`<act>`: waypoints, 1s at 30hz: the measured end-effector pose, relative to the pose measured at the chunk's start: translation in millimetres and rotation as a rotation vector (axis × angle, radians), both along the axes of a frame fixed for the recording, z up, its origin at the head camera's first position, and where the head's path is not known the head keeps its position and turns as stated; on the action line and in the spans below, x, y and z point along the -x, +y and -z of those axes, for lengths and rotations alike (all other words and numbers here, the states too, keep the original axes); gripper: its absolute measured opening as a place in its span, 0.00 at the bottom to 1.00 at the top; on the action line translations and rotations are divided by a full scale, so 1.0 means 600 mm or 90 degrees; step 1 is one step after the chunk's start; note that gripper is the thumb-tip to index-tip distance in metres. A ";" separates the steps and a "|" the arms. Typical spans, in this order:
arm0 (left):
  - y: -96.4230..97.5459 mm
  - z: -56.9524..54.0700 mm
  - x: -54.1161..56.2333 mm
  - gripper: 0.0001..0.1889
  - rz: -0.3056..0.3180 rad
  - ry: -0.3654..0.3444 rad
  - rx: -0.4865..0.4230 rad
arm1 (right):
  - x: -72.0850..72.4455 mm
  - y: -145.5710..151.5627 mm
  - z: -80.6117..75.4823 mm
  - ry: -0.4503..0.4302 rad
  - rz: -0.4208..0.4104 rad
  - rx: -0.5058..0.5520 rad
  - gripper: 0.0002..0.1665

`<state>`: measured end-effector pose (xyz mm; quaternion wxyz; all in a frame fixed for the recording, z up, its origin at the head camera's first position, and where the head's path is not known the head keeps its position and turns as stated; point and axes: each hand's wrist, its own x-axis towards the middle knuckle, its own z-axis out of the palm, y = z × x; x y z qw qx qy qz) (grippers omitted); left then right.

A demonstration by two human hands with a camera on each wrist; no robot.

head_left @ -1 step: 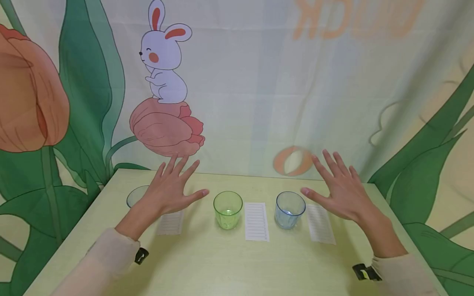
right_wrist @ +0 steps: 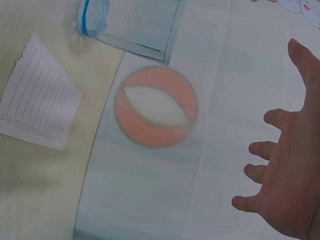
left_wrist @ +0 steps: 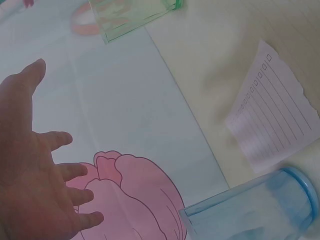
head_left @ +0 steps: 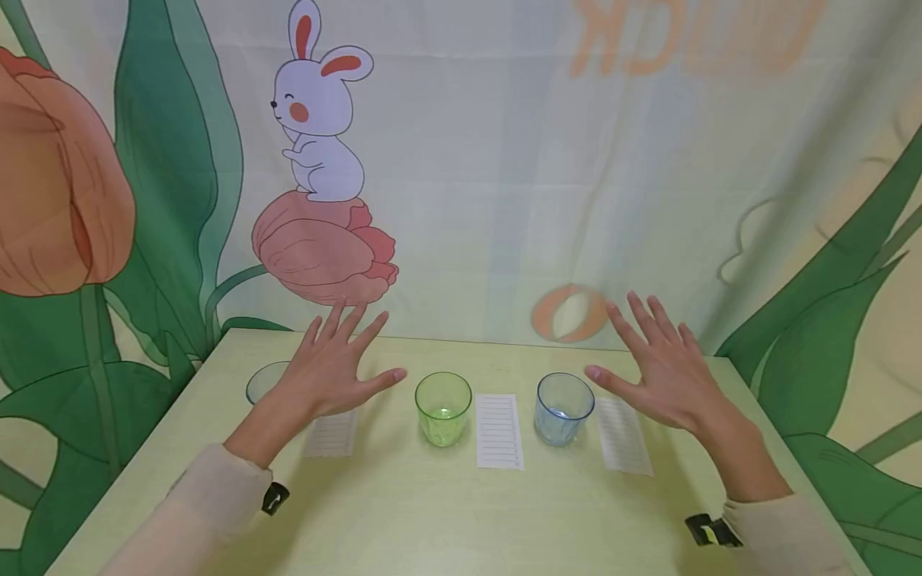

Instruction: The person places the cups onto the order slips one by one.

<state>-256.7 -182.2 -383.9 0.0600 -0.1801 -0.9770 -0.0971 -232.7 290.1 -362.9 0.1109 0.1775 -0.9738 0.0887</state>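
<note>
My left hand (head_left: 327, 372) is held out with spread fingers and nothing in it, overlapping a blue-rimmed glass (head_left: 265, 381) at the left in the head view. That same glass (left_wrist: 250, 210) shows at the lower right of the left wrist view. A green glass (head_left: 442, 410) stands upright right of my left thumb. Further right is an upright blue glass (head_left: 563, 408), just left of my right thumb. My right hand (head_left: 666, 372) also has its fingers spread and holds nothing. Lined paper slips (head_left: 499, 432) lie to the right of each glass.
The pale table (head_left: 461, 520) ends at the back against a printed curtain (head_left: 468, 160) with a rabbit and tulips. One slip (head_left: 331, 434) lies partly behind the left hand, another slip (head_left: 624, 436) below the right hand.
</note>
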 end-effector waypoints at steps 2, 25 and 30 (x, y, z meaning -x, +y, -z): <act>0.000 0.000 -0.001 0.52 0.000 0.002 0.002 | 0.000 0.000 0.000 0.000 -0.002 0.000 0.60; 0.003 0.003 -0.011 0.52 0.014 -0.009 -0.006 | -0.017 0.007 -0.010 0.010 -0.012 -0.002 0.59; 0.002 0.007 -0.010 0.52 0.016 -0.010 -0.003 | -0.023 0.009 -0.004 0.018 -0.014 0.008 0.59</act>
